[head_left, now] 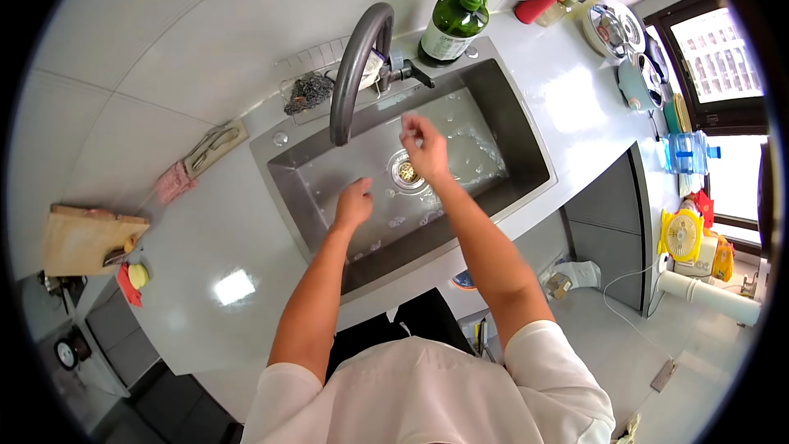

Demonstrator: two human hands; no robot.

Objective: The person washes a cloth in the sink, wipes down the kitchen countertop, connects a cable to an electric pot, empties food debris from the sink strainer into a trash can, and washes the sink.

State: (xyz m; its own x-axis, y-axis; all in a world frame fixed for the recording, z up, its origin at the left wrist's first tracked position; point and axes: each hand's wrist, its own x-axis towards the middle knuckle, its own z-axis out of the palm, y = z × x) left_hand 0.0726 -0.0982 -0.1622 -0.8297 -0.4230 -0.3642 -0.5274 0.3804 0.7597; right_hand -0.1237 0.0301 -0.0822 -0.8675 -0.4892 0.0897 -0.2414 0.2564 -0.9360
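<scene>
Both my hands are over the grey sink (526, 136), which has foam and water on its bottom. My left hand (354, 202) is above the left half of the basin, fingers curled in and thumb upward; I see nothing in it. Farther right, my right hand (426, 150) hovers beside the drain strainer (406, 172). Its fingers are bent and slightly apart, and no object shows between them. The dark curved faucet (355, 66) rises behind the basin, apart from both hands.
Behind the sink are a green pump bottle (452, 26) and a wire rack holding a dark scrubber (310, 94). A cutting board (92, 240) is at far left. Along the right counter are a pot (639, 82), a water jug (689, 153) and a yellow fan (681, 235).
</scene>
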